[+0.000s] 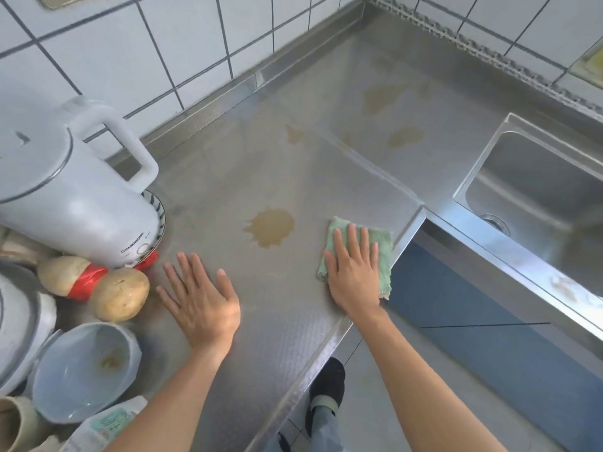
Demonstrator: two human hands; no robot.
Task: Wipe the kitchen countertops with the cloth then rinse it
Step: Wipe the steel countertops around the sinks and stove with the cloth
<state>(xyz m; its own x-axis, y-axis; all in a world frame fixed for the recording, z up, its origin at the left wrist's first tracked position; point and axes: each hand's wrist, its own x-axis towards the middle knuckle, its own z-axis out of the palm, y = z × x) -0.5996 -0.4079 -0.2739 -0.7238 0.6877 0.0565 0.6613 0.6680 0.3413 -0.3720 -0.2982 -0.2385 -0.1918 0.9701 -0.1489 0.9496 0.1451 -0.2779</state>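
- Stainless-steel worktop, textured and stained, fills a corner lined with white tiled wall.
- Right hand lies flat, fingers straight and spread, pressing a green cloth onto the worktop near its front edge, close to the inner corner where the surface steps toward the sink.
- Left hand rests palm-down on bare steel, fingers spread, holding nothing.
- Between the hands and slightly farther back sits a brown spill; fainter brown patches mark the back of the worktop.
- White kettle stands at the left edge, partly cut off by the frame, its base hiding most of a patterned plate.
- Two potatoes in a red wrap and a pale bowl crowd the front-left corner; items beyond them are cropped and unclear.
- Only part of the sink shows.
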